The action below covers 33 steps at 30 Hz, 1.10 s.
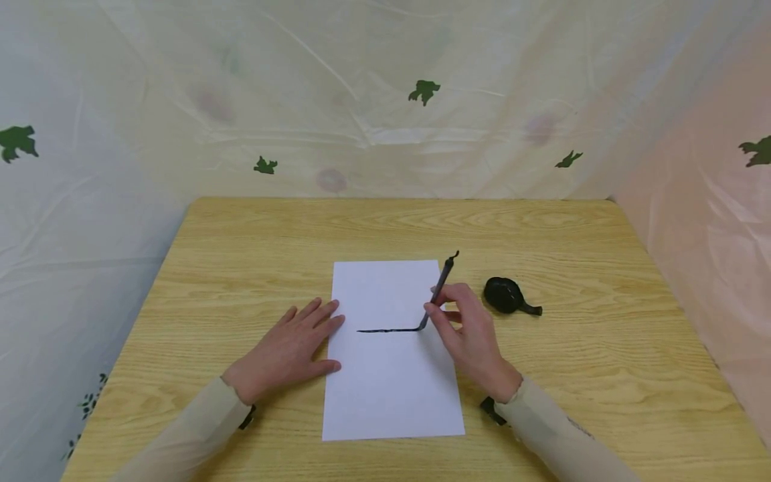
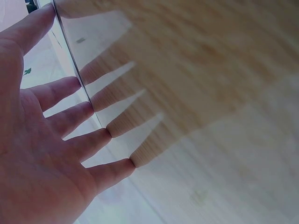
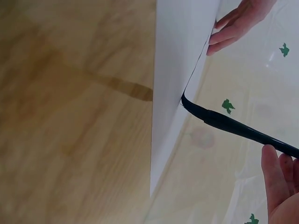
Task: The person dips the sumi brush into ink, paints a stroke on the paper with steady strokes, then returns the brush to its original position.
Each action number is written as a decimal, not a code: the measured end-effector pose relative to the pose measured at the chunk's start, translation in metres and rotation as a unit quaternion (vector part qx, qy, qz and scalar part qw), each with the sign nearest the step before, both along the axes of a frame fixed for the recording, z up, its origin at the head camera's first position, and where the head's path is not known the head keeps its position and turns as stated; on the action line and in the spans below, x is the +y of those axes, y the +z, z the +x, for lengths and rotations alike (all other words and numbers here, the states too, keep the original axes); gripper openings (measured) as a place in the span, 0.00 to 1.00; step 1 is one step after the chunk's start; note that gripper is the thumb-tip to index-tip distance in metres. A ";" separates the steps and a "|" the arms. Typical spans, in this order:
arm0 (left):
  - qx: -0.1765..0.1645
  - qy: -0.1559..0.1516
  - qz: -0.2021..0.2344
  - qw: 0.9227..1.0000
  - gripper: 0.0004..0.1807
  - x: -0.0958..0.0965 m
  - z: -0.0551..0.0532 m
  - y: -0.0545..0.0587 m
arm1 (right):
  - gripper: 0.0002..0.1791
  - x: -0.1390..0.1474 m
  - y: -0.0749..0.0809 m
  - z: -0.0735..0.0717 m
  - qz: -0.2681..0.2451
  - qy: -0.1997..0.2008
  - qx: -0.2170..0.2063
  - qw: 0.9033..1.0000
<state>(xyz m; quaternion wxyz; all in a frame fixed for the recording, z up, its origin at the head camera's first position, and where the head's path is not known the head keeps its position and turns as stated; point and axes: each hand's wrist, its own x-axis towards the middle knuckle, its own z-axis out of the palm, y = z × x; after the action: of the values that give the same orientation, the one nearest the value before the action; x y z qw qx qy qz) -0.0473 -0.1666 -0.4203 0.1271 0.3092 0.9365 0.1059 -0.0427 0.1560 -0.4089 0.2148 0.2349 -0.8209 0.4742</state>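
A white sheet of paper (image 1: 391,388) lies on the wooden table, with one thin black horizontal stroke (image 1: 385,331) across its middle. My right hand (image 1: 472,335) pinches a dark brush (image 1: 442,282) between thumb and fingers. In the right wrist view the bent black tip of the brush (image 3: 224,122) touches the paper at the stroke's end. With its fingers spread and straight, my left hand (image 1: 289,351) rests at the paper's left edge, fingertips on the sheet. The left wrist view shows that hand's palm side (image 2: 46,154), holding nothing.
Right of the paper sits a small black rounded dish (image 1: 502,294) with a short handle-like spout pointing right. The wood-grain table (image 1: 241,234) reaches back to a pale curtain (image 1: 361,100) with green leaf-like shapes, which also hangs along both sides.
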 end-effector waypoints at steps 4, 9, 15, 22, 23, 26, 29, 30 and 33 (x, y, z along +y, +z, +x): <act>-0.003 0.001 0.000 1.000 0.44 0.000 0.000 0.000 | 0.20 0.002 0.001 0.000 0.001 -0.003 0.000 1.000; -0.002 0.002 0.002 1.000 0.44 0.000 0.000 0.000 | 0.20 0.004 0.001 0.001 0.007 -0.008 -0.010 1.000; -0.002 0.002 0.004 1.000 0.44 0.001 0.000 0.001 | 0.20 0.006 -0.001 0.000 0.007 -0.010 -0.003 1.000; 0.000 -0.001 0.006 1.000 0.43 0.000 0.001 0.002 | 0.19 0.008 -0.001 0.001 0.000 -0.011 0.008 1.000; 0.000 -0.001 0.007 1.000 0.43 0.000 0.001 0.002 | 0.20 0.008 -0.001 0.001 0.001 -0.012 0.009 1.000; 0.000 -0.003 0.008 1.000 0.43 -0.001 0.001 0.002 | 0.21 0.009 -0.001 0.001 0.007 -0.016 0.008 1.000; -0.001 -0.003 0.008 1.000 0.43 0.000 0.000 0.002 | 0.21 0.010 -0.001 0.001 0.012 -0.019 0.005 1.000; -0.002 -0.002 0.008 1.000 0.43 0.000 0.000 0.002 | 0.20 0.010 0.000 0.001 0.012 -0.020 0.003 1.000; -0.001 -0.002 0.007 1.000 0.43 0.000 0.000 0.002 | 0.20 0.011 -0.001 0.001 0.014 -0.023 0.002 1.000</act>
<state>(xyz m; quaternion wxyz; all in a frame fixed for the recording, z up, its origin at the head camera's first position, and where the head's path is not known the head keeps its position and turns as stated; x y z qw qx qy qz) -0.0474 -0.1669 -0.4186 0.1259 0.3121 0.9349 0.1127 -0.0414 0.1673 -0.4095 0.2245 0.2198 -0.8319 0.4573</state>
